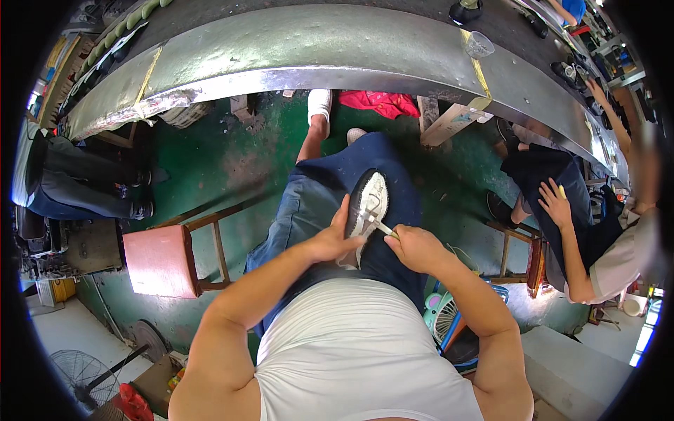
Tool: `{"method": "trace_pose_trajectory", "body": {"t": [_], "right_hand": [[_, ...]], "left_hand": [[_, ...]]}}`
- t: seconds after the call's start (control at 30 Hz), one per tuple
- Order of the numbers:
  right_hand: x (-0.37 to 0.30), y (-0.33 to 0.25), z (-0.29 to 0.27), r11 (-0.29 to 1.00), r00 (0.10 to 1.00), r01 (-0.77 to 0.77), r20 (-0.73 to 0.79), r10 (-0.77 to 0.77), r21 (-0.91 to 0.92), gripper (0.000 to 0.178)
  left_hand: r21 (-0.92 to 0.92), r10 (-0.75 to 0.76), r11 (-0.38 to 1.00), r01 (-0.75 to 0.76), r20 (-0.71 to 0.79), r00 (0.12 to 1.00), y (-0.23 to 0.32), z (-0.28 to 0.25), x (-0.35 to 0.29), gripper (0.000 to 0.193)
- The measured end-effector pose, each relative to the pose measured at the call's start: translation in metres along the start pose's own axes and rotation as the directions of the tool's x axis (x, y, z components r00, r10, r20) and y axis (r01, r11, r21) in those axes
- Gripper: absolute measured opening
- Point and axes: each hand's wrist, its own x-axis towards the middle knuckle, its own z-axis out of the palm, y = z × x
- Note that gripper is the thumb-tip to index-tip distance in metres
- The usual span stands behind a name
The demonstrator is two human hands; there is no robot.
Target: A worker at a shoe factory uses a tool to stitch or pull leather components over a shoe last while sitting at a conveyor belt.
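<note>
Gripping a tool [382, 226], right fingers [404, 236] flank the shoe [380, 192]; left fingers [343, 212] apparently clamp its left side.

Wearer's hands [330, 243]: two. Held shoe [376, 194]: one. Handled tool [383, 226]: one. Red cloth [381, 104]: one.

Shoe [380, 191] on my lap [402, 168], bench [316, 43] ahead

My left hand [335, 242] is on the shoe's left; from its right, a tool [386, 228] in my right hand [415, 248] reaches over it. A stool [160, 261] stands left, a co-worker [597, 231] right. The bench bears a cup [479, 46].
</note>
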Motion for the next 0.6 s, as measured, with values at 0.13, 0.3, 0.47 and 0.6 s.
{"method": "trace_pose_trajectory", "body": {"t": [0.13,0.3,0.47,0.6], "right_hand": [[-0.01,-0.008,-0.003,0.993,0.996,0.004,-0.09,0.007,0.122,0.04],[-0.002,-0.003,0.006,0.991,0.996,-0.08,0.049,0.075,0.105,0.043],[-0.028,0.019,0.028,0.792,0.975,-0.102,-0.097,0.199,0.602,0.041],[-0.042,0.033,0.043,0.683,0.939,-0.233,-0.024,0.344,0.692,0.039]], "left_hand": [[-0.17,-0.04,0.984,0.058,0.108,0.993,0.005,-0.006,-0.019,0.107],[-0.153,-0.01,0.988,0.012,0.015,1.0,0.008,-0.002,-0.018,0.099],[-0.67,-0.02,0.74,0.054,0.058,0.998,0.022,-0.035,-0.026,0.083],[-0.879,0.208,0.427,-0.212,-0.133,0.969,0.092,-0.05,-0.041,0.086]]}}
